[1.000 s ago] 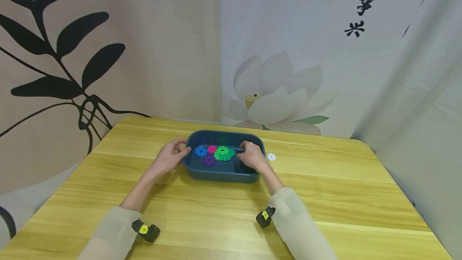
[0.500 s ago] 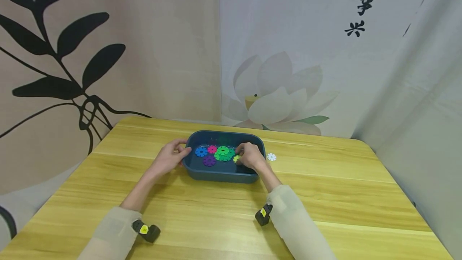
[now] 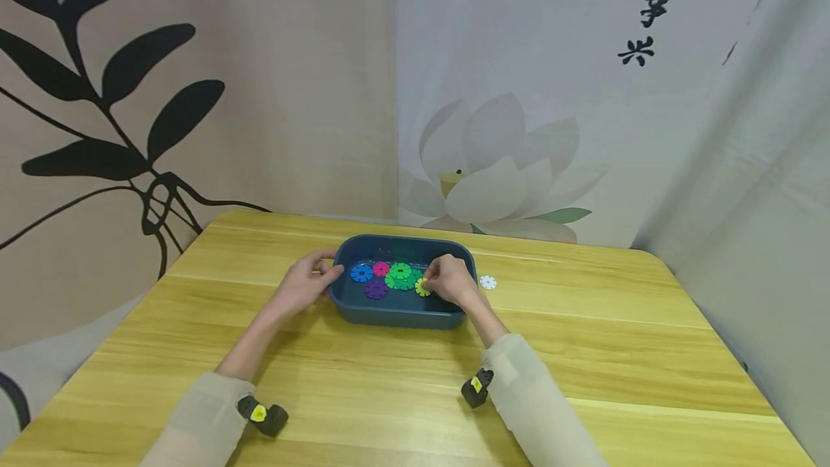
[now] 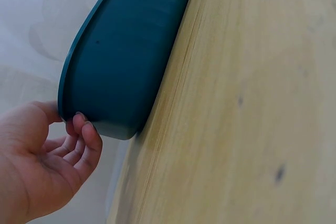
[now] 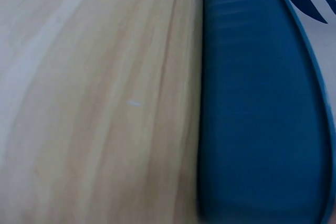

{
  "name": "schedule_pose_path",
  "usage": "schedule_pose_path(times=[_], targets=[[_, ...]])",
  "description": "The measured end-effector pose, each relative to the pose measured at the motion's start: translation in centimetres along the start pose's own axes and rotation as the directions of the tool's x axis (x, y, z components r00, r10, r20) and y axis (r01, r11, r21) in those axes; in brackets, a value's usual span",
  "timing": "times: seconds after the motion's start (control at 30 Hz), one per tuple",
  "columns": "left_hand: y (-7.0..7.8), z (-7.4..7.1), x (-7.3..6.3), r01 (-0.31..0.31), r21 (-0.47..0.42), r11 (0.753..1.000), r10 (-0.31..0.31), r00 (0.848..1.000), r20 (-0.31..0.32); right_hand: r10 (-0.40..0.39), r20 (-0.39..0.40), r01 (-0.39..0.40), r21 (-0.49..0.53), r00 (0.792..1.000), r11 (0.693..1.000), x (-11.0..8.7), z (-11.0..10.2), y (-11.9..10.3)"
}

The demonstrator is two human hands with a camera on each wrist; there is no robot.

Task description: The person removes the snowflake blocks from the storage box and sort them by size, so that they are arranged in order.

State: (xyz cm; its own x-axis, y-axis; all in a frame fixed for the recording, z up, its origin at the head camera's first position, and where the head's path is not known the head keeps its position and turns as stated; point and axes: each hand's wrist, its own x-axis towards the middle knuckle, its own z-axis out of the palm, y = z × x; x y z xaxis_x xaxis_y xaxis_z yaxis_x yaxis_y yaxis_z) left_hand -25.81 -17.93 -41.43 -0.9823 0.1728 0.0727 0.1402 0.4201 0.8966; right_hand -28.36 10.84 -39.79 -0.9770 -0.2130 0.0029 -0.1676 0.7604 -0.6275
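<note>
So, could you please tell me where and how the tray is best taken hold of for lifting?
The tray is probably best gripped by the rim at its short ends, one hand from each side: it is long, with a lip along its top edge, and the left hand holds its left end.

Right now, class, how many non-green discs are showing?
5: blue disc, pink disc, purple disc in the tray, left side; yellow disc inside, at the right grip; white disc outside, on the table. The grip may hide more.
</note>
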Motion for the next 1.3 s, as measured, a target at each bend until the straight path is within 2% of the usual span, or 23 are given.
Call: schedule_pose_path(times=[0.33, 0.63, 0.9, 1.3], targets=[[-0.2, -0.1, 0.0, -0.002, 0.000, 1.000, 0.002, 1.000, -0.003, -0.022, -0.045, 0.028, 0.141, 0.999, 0.990, -0.5, -1.7, -0.3], [-0.2, -0.1, -0.1, -0.001, 0.006, 1.000, 0.001, 1.000, 0.001, -0.028, -0.109, 0.053, 0.229, 0.994, 0.972, -1.2, -4.2, 1.2], [-0.2, -0.2, -0.1, -0.014, 0.015, 1.000, 0.014, 1.000, -0.001, -0.025, -0.163, 0.060, 0.216, 0.986, 0.975, -1.7, -6.0, 3.3], [0.1, -0.1, -0.2, -0.015, 0.000, 1.000, 0.015, 1.000, 0.001, 0.030, -0.145, 0.002, 0.215, 0.989, 0.977, -2.6, -7.7, 6.6]])
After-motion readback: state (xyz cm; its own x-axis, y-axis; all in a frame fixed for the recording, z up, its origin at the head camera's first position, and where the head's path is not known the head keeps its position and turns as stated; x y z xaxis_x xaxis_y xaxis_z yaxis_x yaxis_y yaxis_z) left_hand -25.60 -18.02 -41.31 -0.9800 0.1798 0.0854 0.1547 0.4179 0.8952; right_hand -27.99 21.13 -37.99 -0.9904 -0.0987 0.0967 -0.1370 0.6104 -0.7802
